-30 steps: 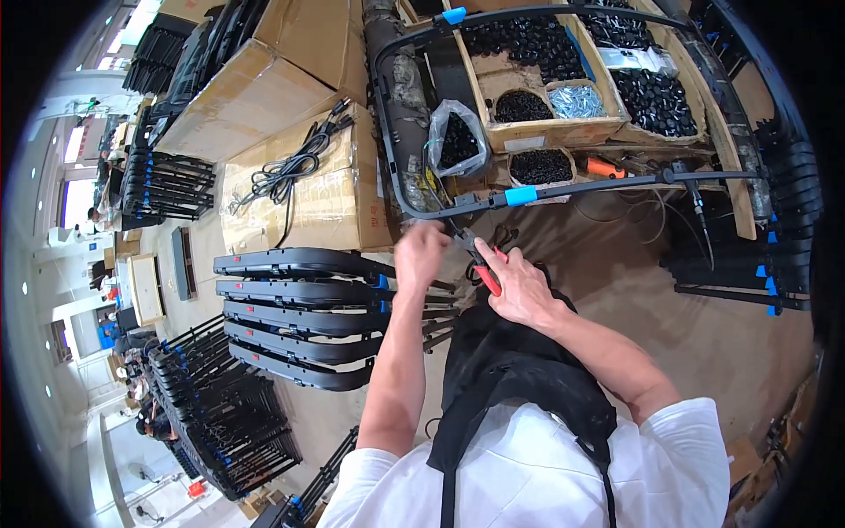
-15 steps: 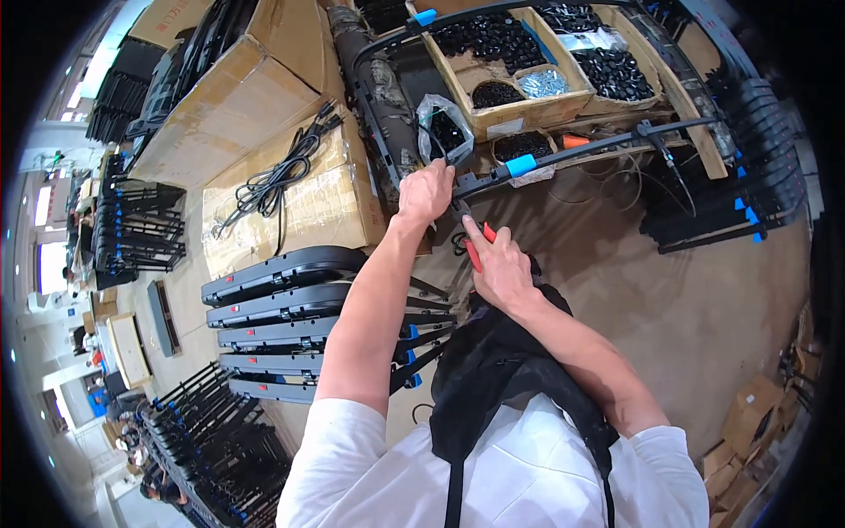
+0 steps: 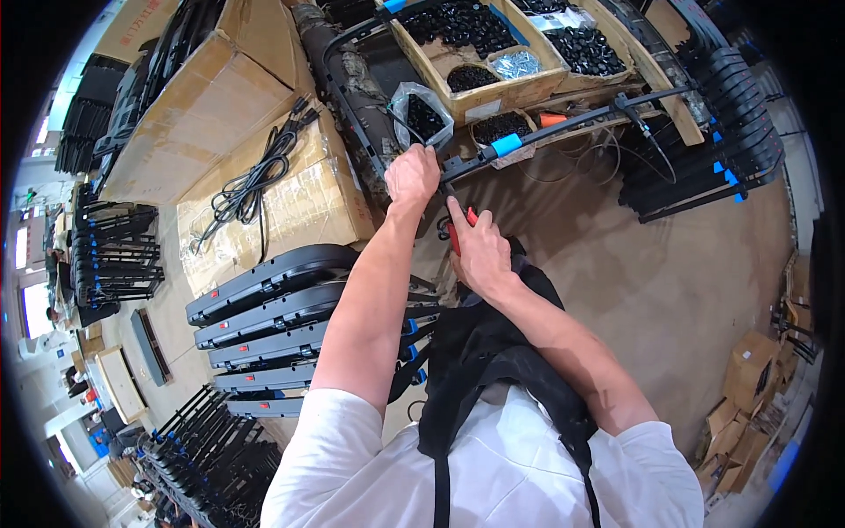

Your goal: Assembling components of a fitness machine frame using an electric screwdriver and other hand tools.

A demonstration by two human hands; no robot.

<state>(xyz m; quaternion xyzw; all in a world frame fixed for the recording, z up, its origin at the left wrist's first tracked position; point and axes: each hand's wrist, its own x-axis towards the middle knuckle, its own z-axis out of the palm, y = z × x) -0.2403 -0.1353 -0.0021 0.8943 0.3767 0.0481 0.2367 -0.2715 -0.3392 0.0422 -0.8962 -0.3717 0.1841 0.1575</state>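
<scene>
Nearest is the person's white shirt (image 3: pixel 493 458) with a black apron (image 3: pixel 519 352) over it, both on the near side of the black tubular frame (image 3: pixel 576 121). The right hand (image 3: pixel 482 253) is just short of the frame's near left corner, its fingers wrapped around red-handled pliers (image 3: pixel 454 238), index finger stretched forward along the tool; the pliers' head points at that corner, though whether it touches is hard to tell. The left hand (image 3: pixel 412 176) is at the same corner of the frame, fingers curled narrow; I cannot tell what they grip, if anything. A blue clip (image 3: pixel 508 145) sits around the frame's near bar, right of both hands. Left of the frame and nearer than it, black panels (image 3: pixel 264 334) with red tabs stand in a row. Also left of the frame, a cardboard box (image 3: pixel 299 216) bears a coiled black cord (image 3: pixel 255 180). Inside the frame's outline, just past the left hand, is a clear bag (image 3: pixel 440 134) of black parts; beyond it, a wooden tray (image 3: pixel 519 95) holds black pieces and silver screws (image 3: pixel 517 64). Right of the frame, more black frames (image 3: pixel 704 167) stand stacked.
</scene>
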